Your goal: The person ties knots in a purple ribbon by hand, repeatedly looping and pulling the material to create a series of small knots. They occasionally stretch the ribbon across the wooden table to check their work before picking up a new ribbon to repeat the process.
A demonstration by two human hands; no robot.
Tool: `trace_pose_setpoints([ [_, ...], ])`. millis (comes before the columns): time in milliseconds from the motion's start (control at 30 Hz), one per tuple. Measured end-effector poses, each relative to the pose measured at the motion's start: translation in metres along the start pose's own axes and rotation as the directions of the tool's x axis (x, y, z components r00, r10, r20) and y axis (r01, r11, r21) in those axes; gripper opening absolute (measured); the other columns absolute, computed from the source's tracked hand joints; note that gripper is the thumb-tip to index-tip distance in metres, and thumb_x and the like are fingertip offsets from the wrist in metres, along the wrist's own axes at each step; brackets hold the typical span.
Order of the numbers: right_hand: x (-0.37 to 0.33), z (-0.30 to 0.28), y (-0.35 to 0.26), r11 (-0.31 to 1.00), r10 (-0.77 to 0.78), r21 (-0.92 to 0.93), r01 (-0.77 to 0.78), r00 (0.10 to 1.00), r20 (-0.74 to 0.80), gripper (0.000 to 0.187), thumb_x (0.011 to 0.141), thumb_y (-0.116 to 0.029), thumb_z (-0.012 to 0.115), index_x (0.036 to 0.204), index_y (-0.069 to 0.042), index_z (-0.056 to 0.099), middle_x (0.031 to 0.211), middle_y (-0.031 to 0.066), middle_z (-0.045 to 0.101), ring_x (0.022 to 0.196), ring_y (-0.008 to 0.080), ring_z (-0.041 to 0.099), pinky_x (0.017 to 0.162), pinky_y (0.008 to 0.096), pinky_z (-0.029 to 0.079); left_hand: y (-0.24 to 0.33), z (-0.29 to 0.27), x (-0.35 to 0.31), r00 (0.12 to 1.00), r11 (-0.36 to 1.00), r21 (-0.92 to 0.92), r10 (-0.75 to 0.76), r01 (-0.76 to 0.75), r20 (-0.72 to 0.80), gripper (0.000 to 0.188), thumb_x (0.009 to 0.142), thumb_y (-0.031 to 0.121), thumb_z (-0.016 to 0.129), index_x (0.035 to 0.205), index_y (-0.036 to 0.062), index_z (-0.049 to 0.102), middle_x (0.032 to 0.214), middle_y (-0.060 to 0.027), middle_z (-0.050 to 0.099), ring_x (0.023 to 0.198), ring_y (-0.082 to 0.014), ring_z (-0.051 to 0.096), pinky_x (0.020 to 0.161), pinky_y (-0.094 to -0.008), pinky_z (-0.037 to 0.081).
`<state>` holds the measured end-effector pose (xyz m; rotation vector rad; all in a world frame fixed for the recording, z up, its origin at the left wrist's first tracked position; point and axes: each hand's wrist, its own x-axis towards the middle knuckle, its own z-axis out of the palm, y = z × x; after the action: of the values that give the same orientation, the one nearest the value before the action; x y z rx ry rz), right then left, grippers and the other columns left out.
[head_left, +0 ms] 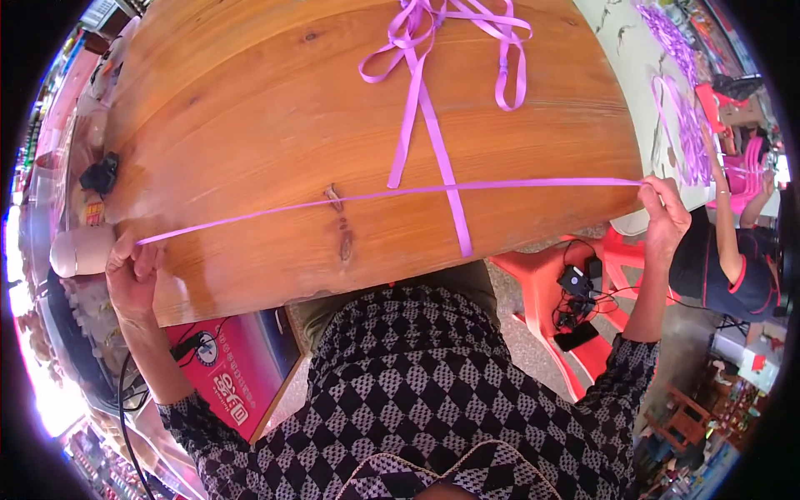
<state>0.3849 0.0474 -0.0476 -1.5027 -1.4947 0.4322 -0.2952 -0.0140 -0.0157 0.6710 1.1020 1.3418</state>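
Note:
A long purple ribbon (358, 198) is stretched across the front of the wooden table (275, 117), nearly straight from hand to hand. Its left end is pinched in my left hand (133, 271), out by the table's left edge. Past the table's right corner, my right hand (664, 212) grips the other end between thumb and fingers. Under the taut ribbon lie two loose tails of a looped purple ribbon bundle (408, 50), which rests at the far middle of the table.
Right of the table is a white table (621, 42) with a heap of purple ribbons (690, 125). A red stool (542, 287) below holds a black phone (577, 337) and cables. Another person (733, 258) works at the right. A black clip-like object (100, 173) sits far left.

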Motion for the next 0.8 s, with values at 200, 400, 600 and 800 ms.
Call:
trace_pose_setpoints([
  [200,0.0,0.009,-0.003,0.997,-0.006,-0.075,0.009,0.999,0.038,0.013,0.078,0.0,0.063,0.09,0.003,0.066,0.079,0.0008,0.058,0.075,0.0109,0.055,0.072,0.0219,0.042,0.005,-0.025,0.002,0.993,0.999,0.035,-0.043,0.04,0.114,0.029,0.088,0.019,0.055,0.063,0.0116,0.043,0.05,0.0023,0.035,0.044,-0.0108,0.03,0.05,-0.0273,0.028],
  [400,0.008,0.009,-0.009,0.711,0.361,0.654,-0.258,0.932,-0.024,0.021,0.087,-0.007,0.056,0.104,0.006,0.057,0.09,0.0114,0.061,0.07,0.0138,0.051,0.06,0.0238,0.042,-0.002,0.022,0.01,0.979,0.998,0.028,0.055,-0.05,-0.197,0.023,0.086,0.015,0.054,0.066,0.0097,0.044,0.056,-0.0002,0.041,0.05,-0.0108,0.035,0.051,-0.0263,0.029],
  [600,0.004,0.014,-0.008,-0.335,0.372,0.869,-0.366,0.796,0.478,0.022,0.093,-0.009,0.045,0.107,0.008,0.049,0.085,0.0127,0.054,0.06,0.0138,0.042,0.05,0.0237,0.034,-0.004,0.018,0.022,0.992,0.837,-0.539,-0.029,0.092,0.125,0.013,0.08,0.005,0.057,0.071,0.0044,0.047,0.075,-0.0064,0.05,0.058,-0.0149,0.042,0.056,-0.0293,0.033],
  [800,0.002,0.011,-0.018,-0.228,0.43,0.927,-0.298,0.823,0.37,0.018,0.094,-0.01,0.044,0.1,0.007,0.048,0.075,0.008,0.048,0.055,0.0108,0.035,0.046,0.0226,0.029,-0.019,0.023,0.016,0.998,0.72,-0.692,-0.014,0.056,0.066,0.007,0.082,0.004,0.057,0.078,0.001,0.052,0.078,-0.0084,0.05,0.059,-0.0155,0.043,0.058,-0.0308,0.037],
])
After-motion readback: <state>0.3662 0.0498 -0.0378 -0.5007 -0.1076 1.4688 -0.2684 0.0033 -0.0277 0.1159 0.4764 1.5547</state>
